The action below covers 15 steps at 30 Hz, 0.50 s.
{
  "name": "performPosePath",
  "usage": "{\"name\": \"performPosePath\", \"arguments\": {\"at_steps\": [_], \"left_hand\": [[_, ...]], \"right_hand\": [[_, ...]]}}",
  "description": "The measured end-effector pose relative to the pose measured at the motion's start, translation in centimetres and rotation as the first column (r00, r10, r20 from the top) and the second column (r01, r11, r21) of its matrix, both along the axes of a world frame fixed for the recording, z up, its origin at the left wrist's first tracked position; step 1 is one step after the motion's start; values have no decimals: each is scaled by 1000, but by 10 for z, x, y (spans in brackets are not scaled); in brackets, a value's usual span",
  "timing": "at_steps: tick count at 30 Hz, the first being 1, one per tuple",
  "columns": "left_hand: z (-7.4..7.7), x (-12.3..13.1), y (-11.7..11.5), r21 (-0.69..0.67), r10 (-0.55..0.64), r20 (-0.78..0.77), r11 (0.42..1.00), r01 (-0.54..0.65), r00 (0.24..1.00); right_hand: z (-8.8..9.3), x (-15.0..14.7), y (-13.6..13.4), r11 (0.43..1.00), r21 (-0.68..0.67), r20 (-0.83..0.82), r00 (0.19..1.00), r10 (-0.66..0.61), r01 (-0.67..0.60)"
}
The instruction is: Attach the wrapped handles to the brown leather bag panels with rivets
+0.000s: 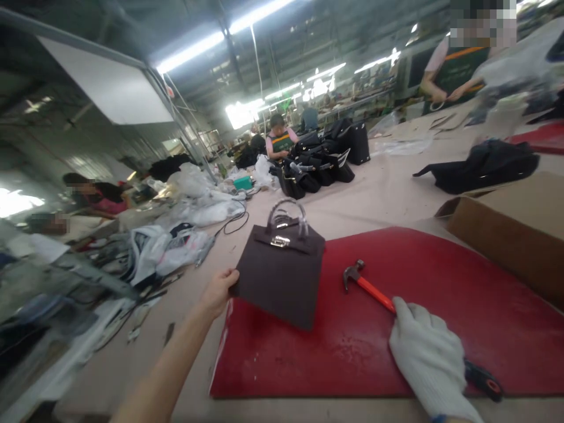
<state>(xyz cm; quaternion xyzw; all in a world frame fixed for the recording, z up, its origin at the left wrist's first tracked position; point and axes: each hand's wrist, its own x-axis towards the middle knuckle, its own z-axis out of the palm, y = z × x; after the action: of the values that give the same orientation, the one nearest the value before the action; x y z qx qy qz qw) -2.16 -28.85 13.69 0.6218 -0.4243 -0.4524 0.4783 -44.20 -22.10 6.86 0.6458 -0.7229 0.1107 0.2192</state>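
A dark brown handbag (277, 279) with a metal clasp and wrapped handles is tilted over the left part of a red mat (365, 346). My bare left hand (222, 288) pinches the bag's left edge. On the right, my right hand (425, 349), in a white knitted glove, is closed round the orange handle of a claw hammer (372, 291). The hammer's head points away from me, to the upper left, over the mat. The black grip end shows beyond the glove. Whether the hammer rests on the mat, I cannot tell.
Several black handbags (317, 161) stand in a group farther back. A cardboard box (506, 235) and a black bag (484, 164) are at the right. Plastic-wrapped items (171, 249) lie left, near a black cable (238, 220). Other people work around the table.
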Motion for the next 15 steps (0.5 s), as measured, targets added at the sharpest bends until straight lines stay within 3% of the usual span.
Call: {"name": "performPosePath", "arguments": {"at_steps": [3,5,7,11,15], "left_hand": [[-35,34,44,205,-162,205,971,120,965],[-47,44,51,258,-179,263,960,109,948],[-49,48,41,265,-221,334,955,134,916],[-27,35,-7,231,-355,535,934,272,767],[11,-3,-66,244,-500,706,836,491,502]], "right_hand": [[4,5,1,999,35,31,999,-15,14],[6,7,1,999,52,57,998,-15,12],[7,9,1,998,65,75,997,-6,1],[8,9,2,997,78,63,998,-1,-4],[5,8,1,998,63,42,999,-26,23]]}}
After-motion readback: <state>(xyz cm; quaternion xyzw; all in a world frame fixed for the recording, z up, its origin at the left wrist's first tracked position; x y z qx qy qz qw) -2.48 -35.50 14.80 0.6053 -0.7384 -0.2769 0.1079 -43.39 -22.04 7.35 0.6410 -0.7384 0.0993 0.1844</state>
